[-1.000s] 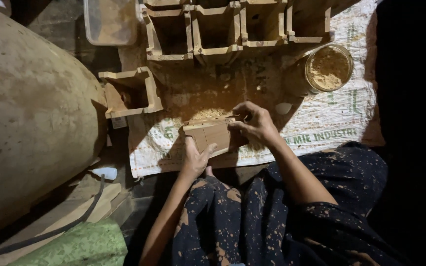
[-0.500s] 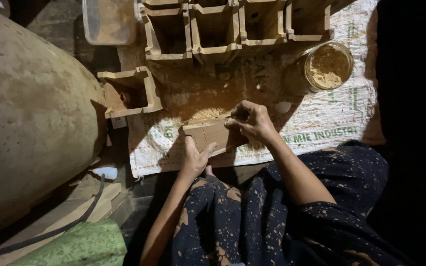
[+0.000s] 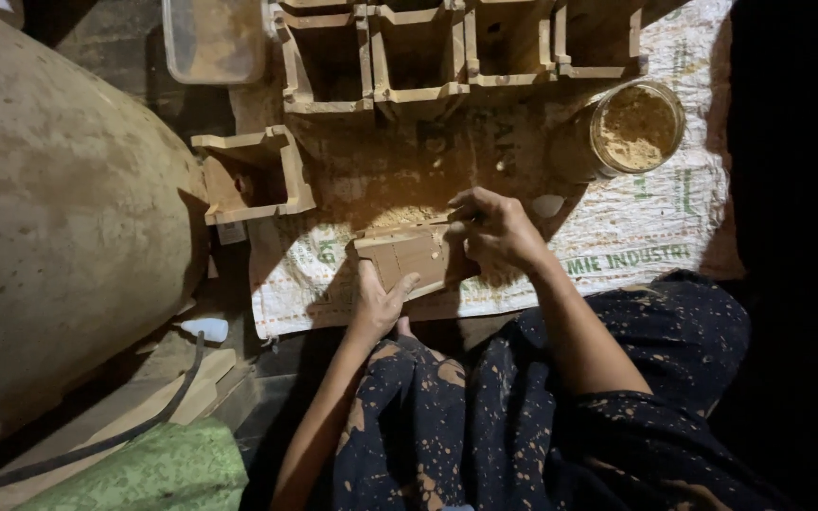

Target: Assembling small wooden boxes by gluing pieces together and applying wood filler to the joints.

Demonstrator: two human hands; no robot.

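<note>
My left hand (image 3: 378, 301) has its grip closed on the near edge of a flat clay slab (image 3: 411, 257), thumb on top and fingers tucked beneath, so the piece sits tilted a little above the woven sack (image 3: 636, 237) spread in front of my knees. My right hand (image 3: 494, 230) curls over the slab's far right end, fingers bent down and pressing on it; I cannot tell whether they wrap underneath or only lie on top. The slab is tan, roughly rectangular, and sits just in front of a small heap of loose clay crumbs (image 3: 400, 216) on the sack.

Beyond my hands a row of square clay moulds (image 3: 418, 57) stands along the far edge of the sack, open sides up, touching one another. One more clay mould (image 3: 253, 175) lies apart to the left, tipped on its side. To the right of the row is a round jar (image 3: 631, 128) filled with pale sandy powder. A clear plastic tub (image 3: 215, 38) sits at the upper left, beside the moulds. A large rounded earthen pot (image 3: 49, 218) fills the left side, well apart from the slab. A dark cable (image 3: 144, 416) runs across the floor below it, near a green cloth (image 3: 163, 473). My lap is covered in dark, spattered fabric (image 3: 542, 416).
</note>
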